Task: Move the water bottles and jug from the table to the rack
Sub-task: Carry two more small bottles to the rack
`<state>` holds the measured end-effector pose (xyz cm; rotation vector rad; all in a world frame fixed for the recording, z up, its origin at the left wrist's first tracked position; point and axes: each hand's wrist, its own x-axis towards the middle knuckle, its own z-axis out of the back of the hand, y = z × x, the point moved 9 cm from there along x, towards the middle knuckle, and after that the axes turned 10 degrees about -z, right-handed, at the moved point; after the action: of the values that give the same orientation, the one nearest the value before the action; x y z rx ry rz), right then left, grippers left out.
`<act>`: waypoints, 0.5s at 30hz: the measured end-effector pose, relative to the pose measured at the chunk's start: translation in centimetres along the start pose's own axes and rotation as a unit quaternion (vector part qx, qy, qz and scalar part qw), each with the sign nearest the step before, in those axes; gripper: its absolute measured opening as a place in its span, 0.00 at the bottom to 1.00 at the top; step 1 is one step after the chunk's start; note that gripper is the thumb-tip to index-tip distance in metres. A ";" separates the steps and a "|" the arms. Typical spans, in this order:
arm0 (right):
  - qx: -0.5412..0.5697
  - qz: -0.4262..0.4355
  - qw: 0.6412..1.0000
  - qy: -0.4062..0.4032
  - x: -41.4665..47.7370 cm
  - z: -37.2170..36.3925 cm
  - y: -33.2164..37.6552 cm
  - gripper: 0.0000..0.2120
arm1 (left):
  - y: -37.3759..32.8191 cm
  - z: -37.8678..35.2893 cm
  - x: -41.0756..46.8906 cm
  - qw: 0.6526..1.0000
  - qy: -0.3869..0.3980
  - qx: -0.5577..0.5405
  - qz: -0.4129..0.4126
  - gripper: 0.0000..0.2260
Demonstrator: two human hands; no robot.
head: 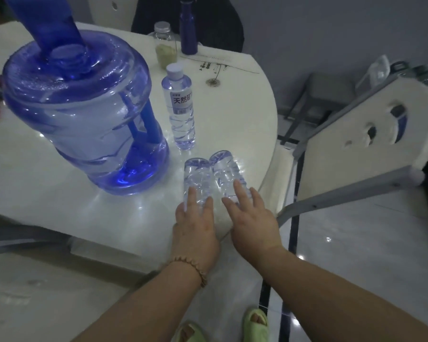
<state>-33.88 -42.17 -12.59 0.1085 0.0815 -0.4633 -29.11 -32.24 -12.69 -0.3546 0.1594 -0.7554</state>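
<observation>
Two clear water bottles lie side by side near the white table's (232, 119) front right edge, bottoms pointing away from me. My left hand (195, 223) grips the left bottle (198, 174) at its near end. My right hand (252, 218) grips the right bottle (226, 169) the same way, thumb on one side and fingers over the top. A third, labelled water bottle (181, 107) stands upright just behind them. The big blue transparent jug (84, 107) with a blue handle stands at the table's left. The grey rack (329, 87) stands on the floor at the right, beyond a chair.
A white-backed chair (368, 137) stands between the table and the rack. A jar with greenish powder (164, 45) and a dark blue flask (188, 28) stand at the table's far side. Some bottles (381, 67) show blurred at the upper right.
</observation>
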 end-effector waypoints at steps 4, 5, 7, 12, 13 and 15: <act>0.027 -0.053 0.997 -0.053 -1.8 5.6 -4.2 0.34 | -6.6 2.6 0.4 0.997 -0.054 -0.030 -0.055 0.34; 0.028 -0.059 0.995 -0.073 -2.1 7.6 -5.2 0.34 | -8.5 3.8 0.9 0.995 -0.069 -0.033 -0.066 0.35; 0.039 -0.066 0.988 -0.131 -2.9 12.3 -7.4 0.33 | -12.6 6.7 2.1 0.990 -0.109 -0.034 -0.086 0.35; 0.063 -0.081 0.958 -0.269 -6.1 23.7 -15.6 0.32 | -25.2 13.3 4.8 0.959 -0.222 -0.007 -0.176 0.36; 0.056 -0.079 0.953 -0.286 -7.1 25.7 -18.4 0.31 | -28.8 14.0 5.1 0.952 -0.238 0.000 -0.193 0.36; 0.044 -0.084 0.945 -0.311 -9.1 28.7 -23.7 0.32 | -35.2 14.5 5.5 0.941 -0.265 0.011 -0.212 0.37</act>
<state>-51.10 -62.75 14.78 0.0390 -0.5566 -0.6547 -43.86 -55.97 13.70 -0.5682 -0.4484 -1.0566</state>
